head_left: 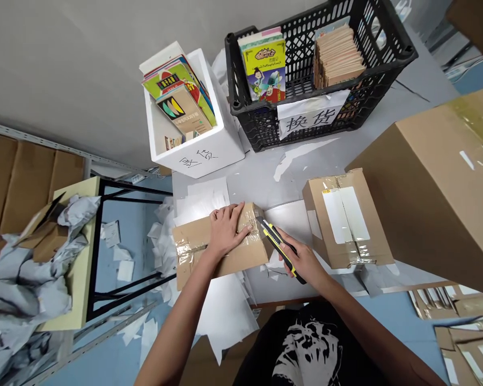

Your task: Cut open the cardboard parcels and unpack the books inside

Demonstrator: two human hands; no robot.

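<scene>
A taped cardboard box (201,233) lies on the grey table in front of me. My left hand (226,230) rests on its top, fingers spread and palm down. In my right hand (300,257) is a yellow and black utility knife (279,244). Its blade tip meets the taped right end of the box, though I cannot tell how deep it goes. Just right of the knife sits another taped box (338,220) with a white label. Loose white paper sheets (221,305) lie under and in front of the box I touch.
Behind stand a white foam bin (197,155) of books and a black plastic crate (257,128) holding books. A large cardboard box (438,198) fills the right side. Leftward, crumpled grey wrapping (36,289) covers a pale side table (74,300). Flattened cardboard (467,338) lies lower right.
</scene>
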